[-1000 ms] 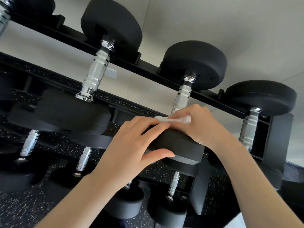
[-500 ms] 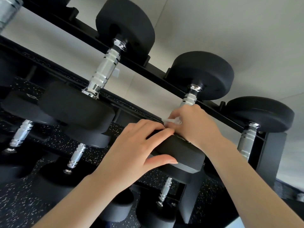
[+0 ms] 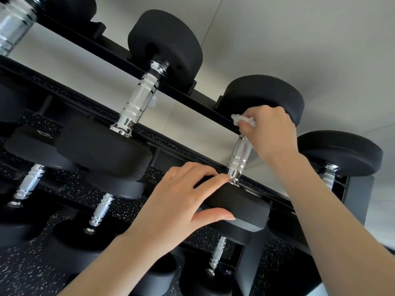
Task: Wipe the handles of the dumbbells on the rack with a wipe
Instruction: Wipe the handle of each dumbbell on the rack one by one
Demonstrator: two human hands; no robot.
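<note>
Both hands are on the same dumbbell on the rack's (image 3: 192,97) upper tier. Her right hand (image 3: 271,131) has its fingers curled round the top of the chrome handle (image 3: 239,154), pinching a small white wipe (image 3: 242,120) against the metal just under the far weight head (image 3: 263,97). The left hand (image 3: 179,199) lies with fingers fairly straight over the near weight head (image 3: 239,208), thumb tucked under its edge, bracing it.

To my eye the stroke is at the handle's far end, so the lower knurled part and the collar by the left fingertips look still to be covered. I'd keep the wipe wrapped right round the bar and twist while drawing it down, so the knurling's grooves get cleaned. The bracing hand should stay firm, as the dumbbell might roll in its cradle. The neighbouring handles (image 3: 139,101) wait beside it.
</note>
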